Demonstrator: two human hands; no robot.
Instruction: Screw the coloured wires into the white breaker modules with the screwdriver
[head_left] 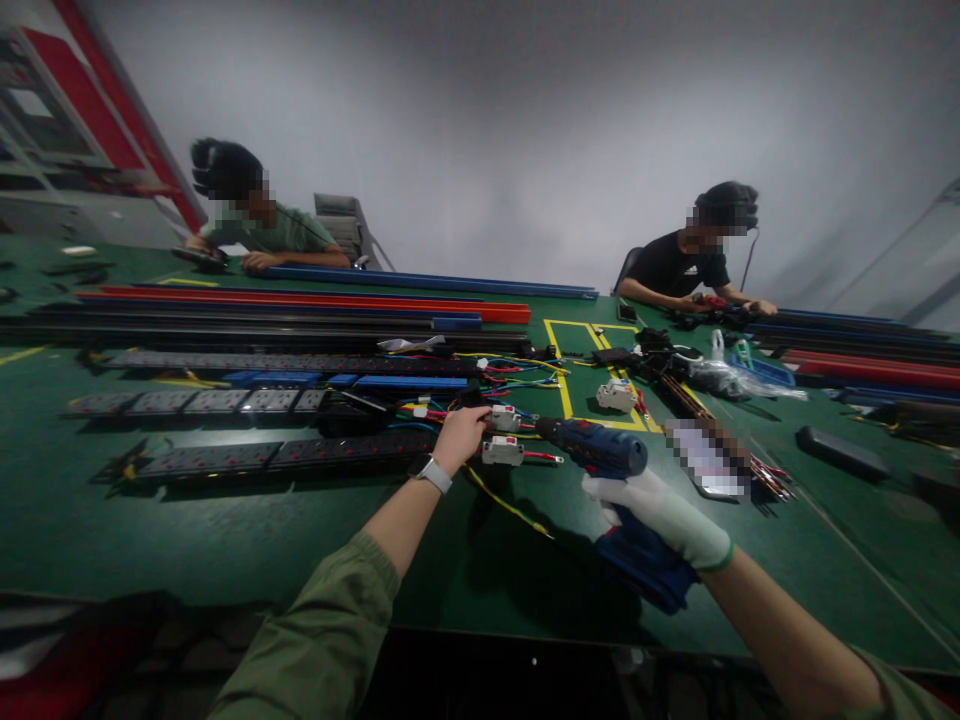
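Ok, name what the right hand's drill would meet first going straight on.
Ahead of the drill in the right hand: likely the wires on the white breaker by the left hand; depth is unclear.

I can read no full word or number here; the clearest sign is a small white logo of slanting bars, like the Adidas mark, on the black T-shirt of the person across from me at the right, its lettering too tiny to read. The white breakers by my left hand and the blue drill in my right hand show me no legible print.
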